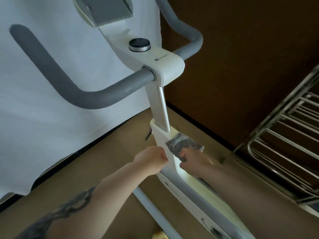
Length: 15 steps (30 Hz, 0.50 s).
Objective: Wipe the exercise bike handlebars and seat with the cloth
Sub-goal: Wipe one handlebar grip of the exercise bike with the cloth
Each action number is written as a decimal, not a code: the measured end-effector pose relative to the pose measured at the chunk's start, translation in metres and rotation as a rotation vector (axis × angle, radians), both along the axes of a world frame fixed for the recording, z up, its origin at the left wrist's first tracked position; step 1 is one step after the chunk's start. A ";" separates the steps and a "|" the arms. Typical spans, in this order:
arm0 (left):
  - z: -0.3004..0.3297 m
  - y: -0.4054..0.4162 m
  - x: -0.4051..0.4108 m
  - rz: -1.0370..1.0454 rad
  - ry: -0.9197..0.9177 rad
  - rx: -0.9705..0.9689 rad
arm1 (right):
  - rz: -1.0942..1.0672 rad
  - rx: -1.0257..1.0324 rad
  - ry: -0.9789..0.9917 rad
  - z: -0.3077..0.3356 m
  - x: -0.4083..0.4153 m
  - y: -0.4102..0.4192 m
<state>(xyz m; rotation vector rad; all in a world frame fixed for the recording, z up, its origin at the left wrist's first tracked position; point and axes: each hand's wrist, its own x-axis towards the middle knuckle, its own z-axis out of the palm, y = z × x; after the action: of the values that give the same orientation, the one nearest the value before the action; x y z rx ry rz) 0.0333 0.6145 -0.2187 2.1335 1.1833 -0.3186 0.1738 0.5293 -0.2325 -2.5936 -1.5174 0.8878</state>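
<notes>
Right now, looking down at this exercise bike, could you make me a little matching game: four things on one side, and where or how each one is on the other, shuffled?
Things:
1. cloth
2. round knob
3. handlebars
4. metal rack

Descriptions:
A. grey, padded, curving out to both sides of the post
B. held in the right hand against the white frame
C. at the right edge, over the floor
D. on top of the white post

Pairs: 1-B, 2-D, 3-A, 4-C
</notes>
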 end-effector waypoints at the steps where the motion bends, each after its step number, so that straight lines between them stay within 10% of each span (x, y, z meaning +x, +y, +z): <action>1: -0.005 0.006 0.002 -0.011 0.014 -0.006 | -0.004 -0.001 -0.011 -0.005 0.001 0.004; 15: -0.036 0.045 0.015 -0.145 0.125 0.002 | -0.048 0.025 -0.070 -0.041 0.014 0.029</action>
<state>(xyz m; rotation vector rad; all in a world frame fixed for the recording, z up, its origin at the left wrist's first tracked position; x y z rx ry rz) 0.0487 0.6598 -0.2551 2.2336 1.0994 -0.5221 0.1881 0.5585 -0.2740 -2.6578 -1.4650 0.7764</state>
